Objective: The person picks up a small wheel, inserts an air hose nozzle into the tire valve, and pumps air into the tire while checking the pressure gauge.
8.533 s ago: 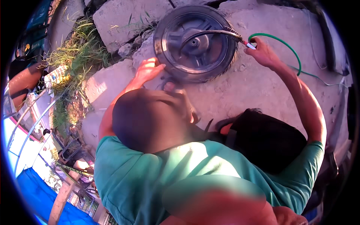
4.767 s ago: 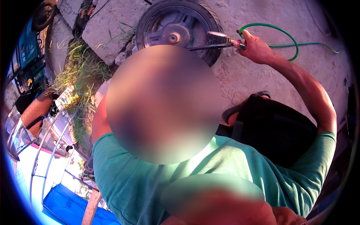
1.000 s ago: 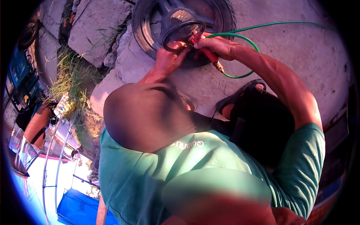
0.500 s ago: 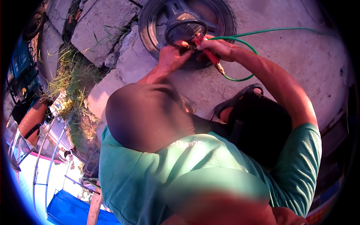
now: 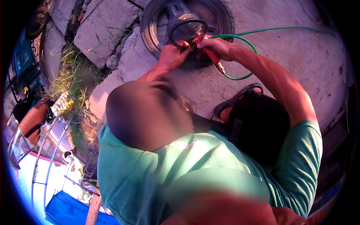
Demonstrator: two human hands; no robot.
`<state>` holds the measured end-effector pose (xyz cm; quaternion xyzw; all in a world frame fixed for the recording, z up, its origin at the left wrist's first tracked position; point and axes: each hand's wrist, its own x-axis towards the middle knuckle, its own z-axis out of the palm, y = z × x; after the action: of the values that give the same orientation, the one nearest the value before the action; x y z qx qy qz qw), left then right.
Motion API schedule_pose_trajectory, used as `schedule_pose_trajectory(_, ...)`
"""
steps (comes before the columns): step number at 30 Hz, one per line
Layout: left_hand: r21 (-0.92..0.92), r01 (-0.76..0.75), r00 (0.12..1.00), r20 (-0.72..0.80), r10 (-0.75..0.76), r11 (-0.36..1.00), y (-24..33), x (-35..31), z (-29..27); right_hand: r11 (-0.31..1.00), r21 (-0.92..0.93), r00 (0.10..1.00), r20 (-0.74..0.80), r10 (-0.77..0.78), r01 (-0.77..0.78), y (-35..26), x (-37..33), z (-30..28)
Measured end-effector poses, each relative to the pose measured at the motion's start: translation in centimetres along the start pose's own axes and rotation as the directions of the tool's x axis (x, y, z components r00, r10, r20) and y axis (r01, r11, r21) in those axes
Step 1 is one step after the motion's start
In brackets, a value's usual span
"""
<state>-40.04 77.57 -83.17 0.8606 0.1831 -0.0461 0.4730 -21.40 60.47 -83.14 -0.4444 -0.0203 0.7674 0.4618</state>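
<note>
A wheel with a black tyre (image 5: 225, 23) lies on the concrete at the top of the view, its dark hub part (image 5: 179, 11) facing up. My right hand (image 5: 221, 48) is closed around a red air inflator gun (image 5: 211, 54). A green hose (image 5: 250, 42) joins the gun at a brass-coloured fitting (image 5: 220, 68). From the gun's front, a short black hose (image 5: 187, 20) loops over the wheel. My left hand (image 5: 171, 57) is closed on this black hose's end, at the tyre's near side. The tip under the left fingers cannot be made out.
A sandalled foot (image 5: 250, 92) rests on the concrete (image 5: 202, 84) near the wheel. Broken slabs (image 5: 103, 37) and grass (image 5: 73, 71) lie to the left, with metal bars (image 5: 48, 165) and a blue sheet (image 5: 71, 208) lower down. The green hose trails off right.
The view has shifted slightly. Both hands keep their grips at the near side of the wheel, with hardly any movement.
</note>
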Motion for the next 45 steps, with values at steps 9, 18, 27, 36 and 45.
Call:
schedule_pose_trajectory(9,-0.047,0.025,0.996,0.084,-0.021,0.999,0.7,0.3,0.2,0.999,-0.022,0.999,-0.016,0.033,-0.033,0.2,0.2,-0.3)
schedule_pose_trajectory(18,-0.21,0.06,0.994,0.104,-0.039,0.976,1.1,0.1,0.3,0.997,-0.032,0.997,-0.002,0.076,-0.077,-0.2,0.0,-0.2)
schedule_pose_trajectory(27,-0.047,-0.04,0.998,0.038,0.042,0.998,-0.2,-0.1,1.0,0.962,-0.271,0.985,-0.172,-0.008,-0.04,-3.1,-3.1,1.0)
schedule_pose_trajectory(36,-0.061,-0.037,0.999,-0.033,0.035,0.997,-0.1,-0.3,1.5,0.768,-0.592,0.867,-0.487,-0.101,-0.243,-3.4,-9.2,-0.9)
schedule_pose_trajectory(45,-0.025,-0.017,1.0,-0.016,0.016,1.0,0.5,0.0,1.3,0.595,-0.754,0.868,-0.463,-0.18,-0.278,-2.8,-8.9,-1.1)
